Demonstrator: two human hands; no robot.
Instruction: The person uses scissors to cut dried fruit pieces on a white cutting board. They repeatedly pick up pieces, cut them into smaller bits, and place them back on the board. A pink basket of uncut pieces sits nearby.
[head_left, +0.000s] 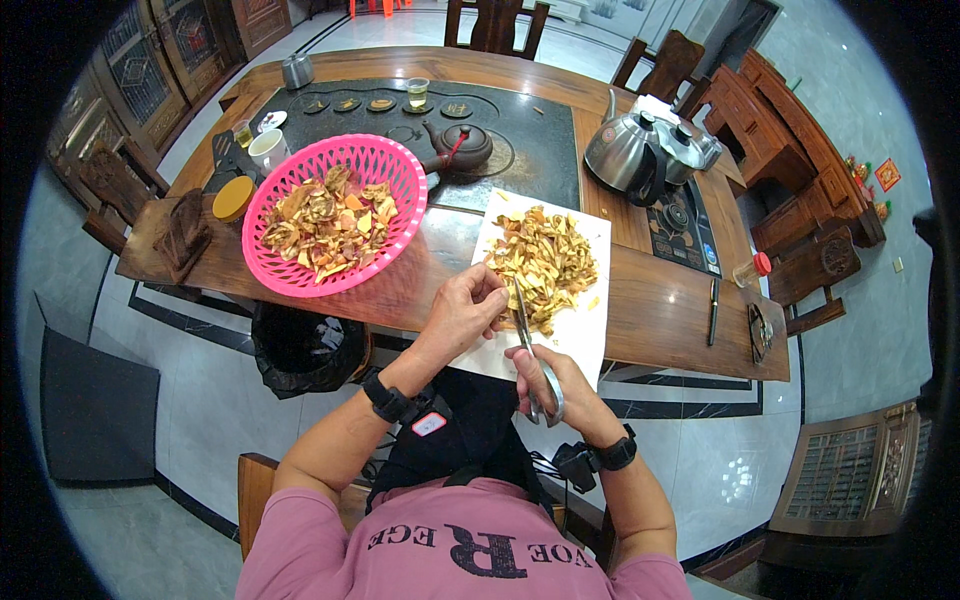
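My right hand (551, 386) is closed around the handles of metal scissors (523, 319), whose blades point away from me over a white sheet (589, 352). A heap of yellow-brown dried slices (544, 262) lies on that sheet. At the heap's near left edge is my left hand (465, 311), its thumb and fingers pinched together beside the blades; a small piece seems to be between them, mostly hidden by the fingers. To the left, a pink plastic basket (259, 259) holds larger dried pieces (330, 225).
Behind the basket stand a clay teapot (465, 146), a white mug (268, 150) and a jar with a yellow lid (234, 199). Steel kettles (626, 154) and a red-lidded jar (752, 270) are at the right, near a pen (712, 311). A black-lined bin (307, 352) sits below the table's left edge.
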